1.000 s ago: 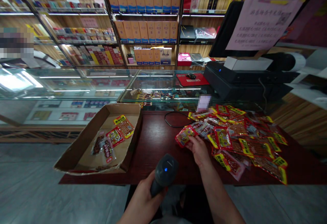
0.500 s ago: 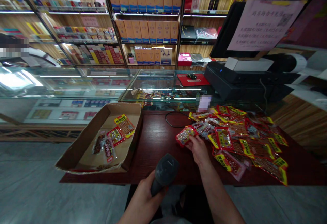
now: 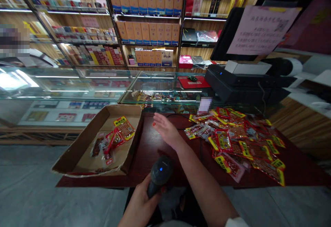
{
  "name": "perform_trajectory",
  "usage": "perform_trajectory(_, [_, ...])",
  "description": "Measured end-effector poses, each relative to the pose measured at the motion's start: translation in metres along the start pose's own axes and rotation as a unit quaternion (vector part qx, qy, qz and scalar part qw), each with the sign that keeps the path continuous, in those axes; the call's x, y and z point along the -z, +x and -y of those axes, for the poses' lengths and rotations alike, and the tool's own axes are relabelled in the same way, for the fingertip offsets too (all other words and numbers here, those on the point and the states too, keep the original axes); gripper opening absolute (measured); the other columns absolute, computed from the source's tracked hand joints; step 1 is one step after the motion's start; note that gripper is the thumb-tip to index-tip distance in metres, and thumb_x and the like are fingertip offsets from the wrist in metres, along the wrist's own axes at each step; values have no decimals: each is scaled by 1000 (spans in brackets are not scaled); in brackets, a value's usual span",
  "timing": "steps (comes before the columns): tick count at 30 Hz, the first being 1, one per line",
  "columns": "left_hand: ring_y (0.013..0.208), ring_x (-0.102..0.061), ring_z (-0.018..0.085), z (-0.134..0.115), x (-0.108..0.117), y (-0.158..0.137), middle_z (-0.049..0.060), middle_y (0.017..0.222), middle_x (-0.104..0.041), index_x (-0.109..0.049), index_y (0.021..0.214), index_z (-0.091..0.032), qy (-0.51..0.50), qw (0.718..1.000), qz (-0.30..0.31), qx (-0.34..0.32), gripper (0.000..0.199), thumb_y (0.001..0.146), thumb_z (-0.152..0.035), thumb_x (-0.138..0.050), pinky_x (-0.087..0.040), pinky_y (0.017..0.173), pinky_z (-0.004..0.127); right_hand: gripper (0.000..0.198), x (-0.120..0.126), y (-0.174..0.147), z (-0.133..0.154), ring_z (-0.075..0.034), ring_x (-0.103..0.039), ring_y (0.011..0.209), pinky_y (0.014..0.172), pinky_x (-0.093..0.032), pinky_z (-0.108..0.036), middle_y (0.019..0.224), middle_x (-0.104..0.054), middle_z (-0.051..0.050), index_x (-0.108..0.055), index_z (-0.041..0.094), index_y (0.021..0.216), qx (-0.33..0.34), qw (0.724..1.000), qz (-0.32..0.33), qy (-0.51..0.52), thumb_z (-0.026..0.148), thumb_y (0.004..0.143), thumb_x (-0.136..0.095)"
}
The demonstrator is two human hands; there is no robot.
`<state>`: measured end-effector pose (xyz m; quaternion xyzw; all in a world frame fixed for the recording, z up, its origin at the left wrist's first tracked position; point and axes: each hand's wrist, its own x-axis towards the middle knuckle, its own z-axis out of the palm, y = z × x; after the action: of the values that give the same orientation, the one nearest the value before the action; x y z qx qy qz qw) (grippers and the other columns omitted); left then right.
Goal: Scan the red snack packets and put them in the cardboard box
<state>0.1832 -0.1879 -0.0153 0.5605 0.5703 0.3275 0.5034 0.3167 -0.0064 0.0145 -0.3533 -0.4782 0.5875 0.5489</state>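
Observation:
My left hand [image 3: 141, 199] is wrapped round the grip of a dark handheld barcode scanner [image 3: 160, 171], which shows a small blue light. Over the table, near the right wall of the cardboard box [image 3: 134, 151], my right hand [image 3: 167, 130] is stretched out with nothing in it. Several snack packets lie inside the box, among them a yellow-topped packet [image 3: 125, 127] and a red packet [image 3: 117, 138] that overlaps its neighbours. To the right spreads a pile of red and yellow snack packets [image 3: 223, 140].
Both box and pile rest on a dark red wooden table [image 3: 152, 147]. Behind it stands a glass display counter [image 3: 155, 82] with a mouse [image 3: 192, 78] on a red mat. A monitor [image 3: 224, 35] with a paper sheet is at the right. A person's blurred figure shows at far left.
My right hand has let go of a red packet and moved left from the pile towards the box. Red packaging in the box lies differently. The scanner's blue light now shows.

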Motion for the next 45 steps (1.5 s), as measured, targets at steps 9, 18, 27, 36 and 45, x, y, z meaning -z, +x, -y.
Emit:
perform_trajectory(9, [86,-66,23,2,1,10,6,85,-75,-75,103,-11,20,999,26,-12,27,82,-27,-67,-53,82,29,53,209,-107,28,-43,-62,122,103,-46,-58,129,-68,-29,-63,9,138,-24,648,-382,-659,36,93,-56])
perform_trajectory(18, [87,-68,23,-8,-2,9,7,94,-79,-77,106,-12,21,999,34,-15,31,82,-27,-67,-53,81,27,58,220,-116,10,-42,-66,114,96,-50,-53,124,-70,-27,-61,10,137,-46,676,-367,-638,38,86,-59])
perform_trajectory(27, [75,-64,20,-10,6,5,2,78,-73,-74,95,-16,21,1000,5,-14,18,83,-26,-65,-54,78,28,45,149,-105,-3,-25,-74,92,85,-57,-36,100,-80,-1,-71,25,105,-68,974,-158,-144,18,62,-78])
perform_trajectory(36, [78,-63,20,-11,3,0,1,70,-67,-74,93,-15,1,1000,1,-6,17,81,-25,-67,-53,77,27,39,135,-96,-9,-25,-76,86,78,-65,-47,90,-82,2,-71,26,87,-90,949,-259,155,35,57,-94])
perform_trajectory(45, [78,-62,19,-7,5,3,3,83,-74,-75,98,-14,42,999,30,-16,22,82,-22,-63,-49,73,24,49,135,-92,-35,-20,-76,75,58,-64,-26,88,-82,0,-72,23,101,-51,957,-286,16,29,57,-93])
